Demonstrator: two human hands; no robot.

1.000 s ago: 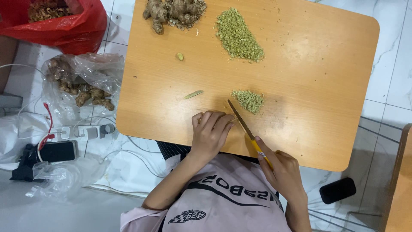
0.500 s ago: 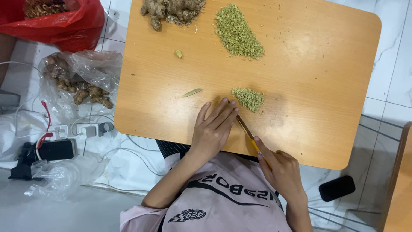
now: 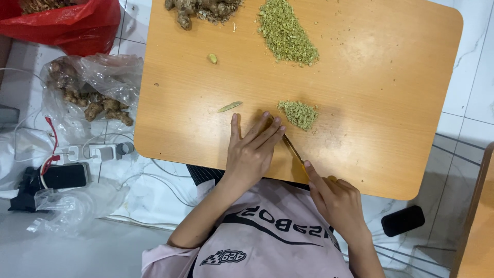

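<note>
Nearest the desk's [image 3: 411, 170] front edge, the right hand [image 3: 334, 201] is wrapped around a yellow-handled knife [image 3: 294, 150]. The left hand [image 3: 252, 152] lies flat, fingers spread, hiding whatever is under the blade. Just beyond sits a small chopped pile [image 3: 299, 114]; one uncut sliver [image 3: 229, 106] waits beside it. At the far edge lie a larger chopped heap [image 3: 286, 33] and whole roots [image 3: 203, 9], cut off by the frame.

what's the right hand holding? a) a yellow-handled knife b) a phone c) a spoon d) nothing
a: the right hand grips a yellow-handled knife whose blade lies on the wooden table beside the left hand, near the small pile of chopped bits.
</note>
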